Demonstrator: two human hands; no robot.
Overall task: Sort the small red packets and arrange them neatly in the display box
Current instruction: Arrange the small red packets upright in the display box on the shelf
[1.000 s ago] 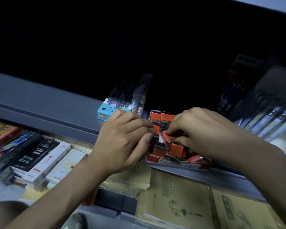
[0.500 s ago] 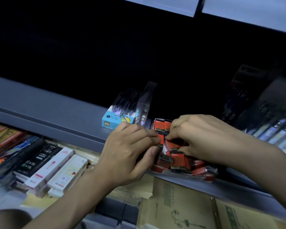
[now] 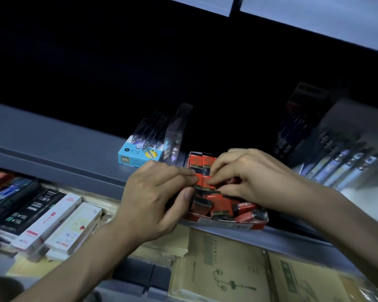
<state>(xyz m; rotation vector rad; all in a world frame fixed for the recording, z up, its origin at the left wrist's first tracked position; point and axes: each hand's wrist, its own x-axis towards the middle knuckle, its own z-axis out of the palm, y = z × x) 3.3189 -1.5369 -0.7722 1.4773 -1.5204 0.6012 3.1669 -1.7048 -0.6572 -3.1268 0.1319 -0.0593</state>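
A shallow red display box [image 3: 227, 223] sits at the front of a grey shelf [image 3: 52, 144], filled with several small red-and-black packets [image 3: 222, 209]. Two packets stand in a row at the back [image 3: 202, 161]; those at the front lie jumbled. My left hand [image 3: 157, 199] reaches in from the left, its fingertips and thumb pinching a red packet [image 3: 205, 183] in the middle of the box. My right hand [image 3: 249, 177] comes from the right, fingers curled, pinching the same middle packets. Both hands hide much of the box's centre.
A light blue pen box [image 3: 140, 153] with a clear lid stands just left of the display box. Packaged pens [image 3: 347, 164] lean at the right. Below the shelf lie long white and black boxes [image 3: 52, 221] and brown notebooks [image 3: 227, 273].
The view has shifted down slightly, so the box sits lower in frame. Both hands stay in the box, fingers now closer together on a middle packet that stands more squarely.
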